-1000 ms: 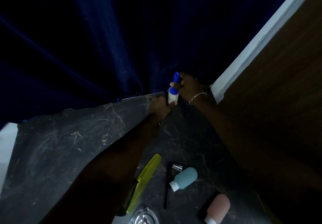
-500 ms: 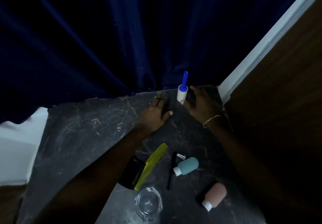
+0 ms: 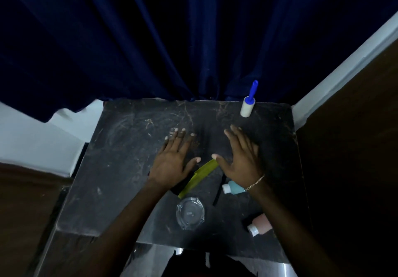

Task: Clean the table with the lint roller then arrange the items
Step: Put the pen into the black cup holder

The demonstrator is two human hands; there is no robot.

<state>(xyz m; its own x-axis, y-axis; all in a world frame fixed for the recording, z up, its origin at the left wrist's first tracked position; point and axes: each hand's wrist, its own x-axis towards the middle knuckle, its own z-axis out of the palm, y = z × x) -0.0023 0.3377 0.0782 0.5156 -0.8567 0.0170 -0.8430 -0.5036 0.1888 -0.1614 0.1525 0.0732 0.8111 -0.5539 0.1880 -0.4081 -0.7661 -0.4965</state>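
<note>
The lint roller (image 3: 248,106), white roll with a blue handle, stands upright at the far right corner of the dark marble table (image 3: 129,147), with no hand on it. My left hand (image 3: 174,160) lies flat, fingers spread, at the table's middle. Beside it my right hand (image 3: 241,156) hovers with fingers apart, its thumb by the tip of the yellow-green comb (image 3: 200,175). Nearer me lie a teal bottle (image 3: 233,187), a pink bottle (image 3: 259,225), a clear glass ashtray (image 3: 190,213) and a thin black stick (image 3: 217,197).
A dark blue curtain (image 3: 172,39) hangs behind the table's far edge. A white wall strip (image 3: 344,61) and brown wood panel (image 3: 355,126) run along the right. A dark object (image 3: 179,187) sits under the comb by my left wrist.
My right hand let go of the lint roller, which now stands alone in the far corner. Both hands drew back toward the table's middle and spread flat. The view swung to face the table squarely.
</note>
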